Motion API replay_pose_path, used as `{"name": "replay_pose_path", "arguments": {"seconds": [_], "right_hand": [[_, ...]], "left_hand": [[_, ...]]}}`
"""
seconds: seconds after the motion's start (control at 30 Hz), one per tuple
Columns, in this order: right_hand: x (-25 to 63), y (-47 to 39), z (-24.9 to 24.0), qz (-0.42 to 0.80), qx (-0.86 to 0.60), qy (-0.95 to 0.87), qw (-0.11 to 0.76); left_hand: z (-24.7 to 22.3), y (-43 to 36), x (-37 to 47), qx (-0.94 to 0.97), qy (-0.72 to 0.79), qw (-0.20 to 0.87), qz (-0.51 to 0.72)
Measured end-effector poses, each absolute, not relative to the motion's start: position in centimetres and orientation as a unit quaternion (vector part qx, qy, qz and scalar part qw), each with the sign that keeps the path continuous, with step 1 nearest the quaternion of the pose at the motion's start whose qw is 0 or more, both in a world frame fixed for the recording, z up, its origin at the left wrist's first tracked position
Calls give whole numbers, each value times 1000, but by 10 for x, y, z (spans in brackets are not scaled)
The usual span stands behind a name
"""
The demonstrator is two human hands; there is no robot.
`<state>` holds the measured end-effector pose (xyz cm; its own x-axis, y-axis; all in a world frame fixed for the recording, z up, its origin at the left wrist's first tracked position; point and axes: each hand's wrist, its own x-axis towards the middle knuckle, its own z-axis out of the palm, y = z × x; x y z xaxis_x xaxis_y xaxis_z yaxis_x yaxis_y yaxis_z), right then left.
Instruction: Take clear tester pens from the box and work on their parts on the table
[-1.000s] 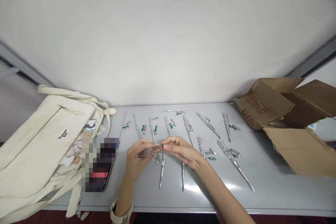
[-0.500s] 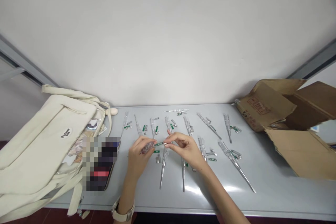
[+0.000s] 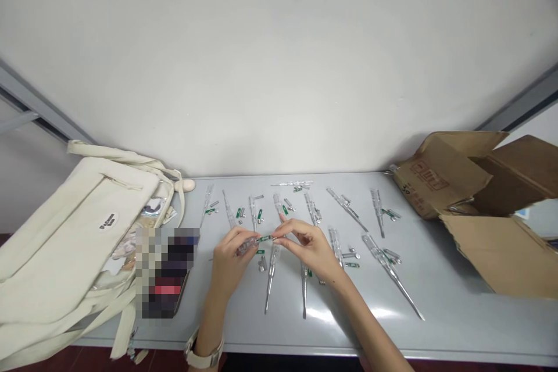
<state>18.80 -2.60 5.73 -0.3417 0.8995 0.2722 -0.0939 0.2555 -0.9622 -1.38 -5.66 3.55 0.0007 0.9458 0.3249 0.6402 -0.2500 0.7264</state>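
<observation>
My left hand [image 3: 233,253] is closed around a clear screwdriver handle [image 3: 247,245], held sideways above the table. The fingertips of my right hand [image 3: 305,244] pinch the end of a small green and silver piece [image 3: 265,238], whose other end meets the handle. Several clear-handled screwdrivers lie around both hands, among them one just below [image 3: 272,279] and a long one on the right [image 3: 394,276]. Small silver cylinders and green strips [image 3: 352,265] lie beside them. My fingers partly hide the handle.
A cream bag [image 3: 65,232] with straps covers the table's left side, and a phone [image 3: 170,273] lies next to it. On the right stands an open cardboard box [image 3: 427,183], one flap [image 3: 505,250] spread low over the grey table [image 3: 457,325]. A wall rises behind.
</observation>
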Motion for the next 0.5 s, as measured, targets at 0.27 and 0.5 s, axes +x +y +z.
{"name": "replay_pose_path", "arguments": {"seconds": [0.27,0.5], "right_hand": [[188,-26,57,525,-323,-632,469],[191,-23,58,535,-342,-610,474]], "left_hand": [[34,-56,-15,687,578,190,398],[35,-55,-12,693,577,168,399]]}}
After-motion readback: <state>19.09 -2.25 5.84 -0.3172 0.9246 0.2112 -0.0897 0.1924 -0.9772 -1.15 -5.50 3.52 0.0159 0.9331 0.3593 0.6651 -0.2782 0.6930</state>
